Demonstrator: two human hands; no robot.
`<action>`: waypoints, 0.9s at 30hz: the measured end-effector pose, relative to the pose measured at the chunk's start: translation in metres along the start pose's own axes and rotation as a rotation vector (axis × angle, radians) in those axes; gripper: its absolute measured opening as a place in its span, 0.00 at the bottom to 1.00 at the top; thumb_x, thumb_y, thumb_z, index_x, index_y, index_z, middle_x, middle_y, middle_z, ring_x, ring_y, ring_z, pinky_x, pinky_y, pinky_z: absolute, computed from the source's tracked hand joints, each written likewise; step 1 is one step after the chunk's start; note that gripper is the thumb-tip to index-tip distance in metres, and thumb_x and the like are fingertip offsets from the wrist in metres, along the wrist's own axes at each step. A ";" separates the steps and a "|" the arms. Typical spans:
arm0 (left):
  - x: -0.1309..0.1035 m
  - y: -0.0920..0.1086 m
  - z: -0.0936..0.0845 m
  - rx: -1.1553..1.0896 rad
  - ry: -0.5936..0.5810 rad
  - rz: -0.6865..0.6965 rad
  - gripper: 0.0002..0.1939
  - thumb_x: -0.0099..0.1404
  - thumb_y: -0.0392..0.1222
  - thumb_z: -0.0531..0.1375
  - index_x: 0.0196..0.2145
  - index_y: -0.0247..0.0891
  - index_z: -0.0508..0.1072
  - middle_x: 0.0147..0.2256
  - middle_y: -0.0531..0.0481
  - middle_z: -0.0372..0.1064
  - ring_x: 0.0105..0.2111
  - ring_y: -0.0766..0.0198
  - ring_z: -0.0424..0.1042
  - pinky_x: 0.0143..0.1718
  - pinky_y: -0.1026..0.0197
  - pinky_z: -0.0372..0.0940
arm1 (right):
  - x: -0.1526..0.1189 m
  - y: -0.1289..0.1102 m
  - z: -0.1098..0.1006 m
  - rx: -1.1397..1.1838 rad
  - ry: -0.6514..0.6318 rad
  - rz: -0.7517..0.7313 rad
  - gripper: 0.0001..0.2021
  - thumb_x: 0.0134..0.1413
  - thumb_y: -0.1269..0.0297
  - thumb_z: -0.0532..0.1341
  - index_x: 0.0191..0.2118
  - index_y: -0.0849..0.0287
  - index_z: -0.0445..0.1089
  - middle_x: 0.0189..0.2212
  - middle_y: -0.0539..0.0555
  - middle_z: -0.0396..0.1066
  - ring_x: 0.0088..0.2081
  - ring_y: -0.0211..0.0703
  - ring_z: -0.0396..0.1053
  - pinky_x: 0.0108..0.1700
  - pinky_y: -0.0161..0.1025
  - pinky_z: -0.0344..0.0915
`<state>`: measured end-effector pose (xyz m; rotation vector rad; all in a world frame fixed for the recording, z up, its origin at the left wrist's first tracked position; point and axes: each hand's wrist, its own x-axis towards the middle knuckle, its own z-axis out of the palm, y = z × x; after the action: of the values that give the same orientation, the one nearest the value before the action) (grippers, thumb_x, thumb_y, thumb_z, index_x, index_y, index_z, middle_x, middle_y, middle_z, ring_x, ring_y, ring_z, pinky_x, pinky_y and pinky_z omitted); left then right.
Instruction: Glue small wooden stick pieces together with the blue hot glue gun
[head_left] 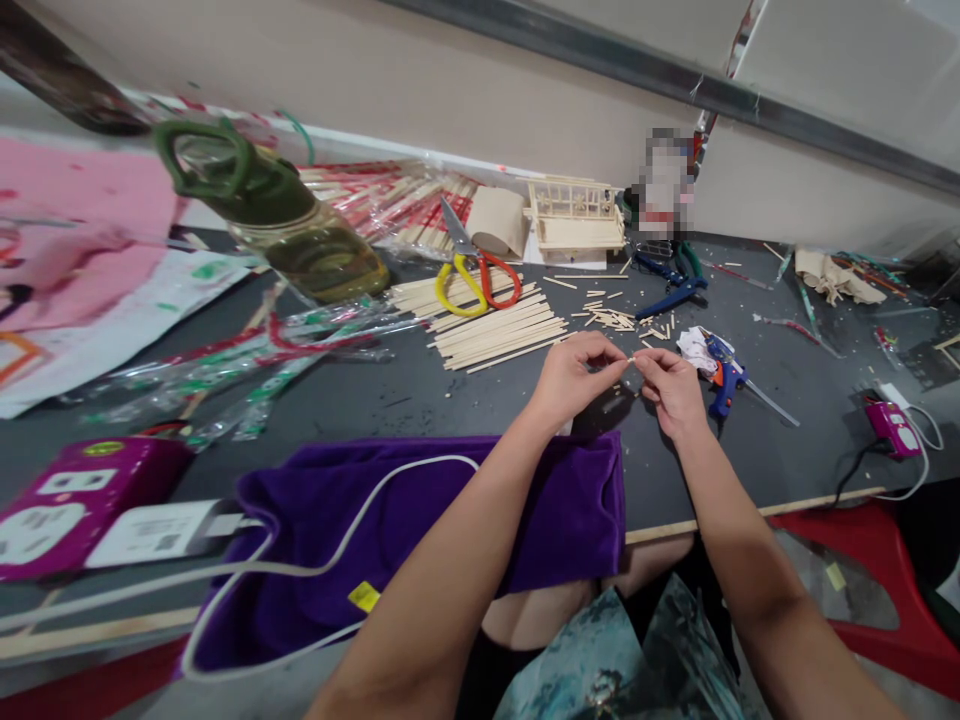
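Observation:
My left hand and my right hand meet above the dark table, fingertips pinching a short thin wooden stick piece between them. Just behind them lies a scatter of small cut stick bits. A pile of long wooden sticks lies to the left of my hands. A blue glue gun rests close to my right hand, beside a crumpled paper scrap.
Yellow and red scissors, blue pliers and a small wooden model sit farther back. A green-capped bottle stands at left. A purple cloth with a white cable covers the near edge. Purple power strips lie at left and right.

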<state>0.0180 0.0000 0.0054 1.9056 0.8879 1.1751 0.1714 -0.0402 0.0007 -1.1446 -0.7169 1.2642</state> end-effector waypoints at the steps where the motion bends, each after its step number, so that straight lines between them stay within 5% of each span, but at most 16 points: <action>1: 0.000 0.000 0.000 -0.001 0.000 -0.002 0.06 0.61 0.40 0.62 0.27 0.39 0.76 0.26 0.51 0.72 0.28 0.66 0.67 0.31 0.62 0.61 | 0.000 0.000 0.000 -0.005 -0.004 0.001 0.12 0.33 0.59 0.73 0.27 0.58 0.77 0.20 0.45 0.63 0.19 0.27 0.47 0.19 0.31 0.40; 27: 0.000 0.002 0.000 -0.021 0.006 -0.010 0.07 0.61 0.41 0.62 0.26 0.39 0.76 0.26 0.51 0.72 0.28 0.66 0.67 0.32 0.61 0.61 | -0.003 -0.004 0.003 -0.044 0.028 0.016 0.13 0.33 0.58 0.73 0.27 0.58 0.76 0.19 0.44 0.62 0.19 0.27 0.47 0.20 0.32 0.40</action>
<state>0.0182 -0.0010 0.0075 1.8805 0.8839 1.1802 0.1695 -0.0423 0.0057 -1.2038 -0.7192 1.2482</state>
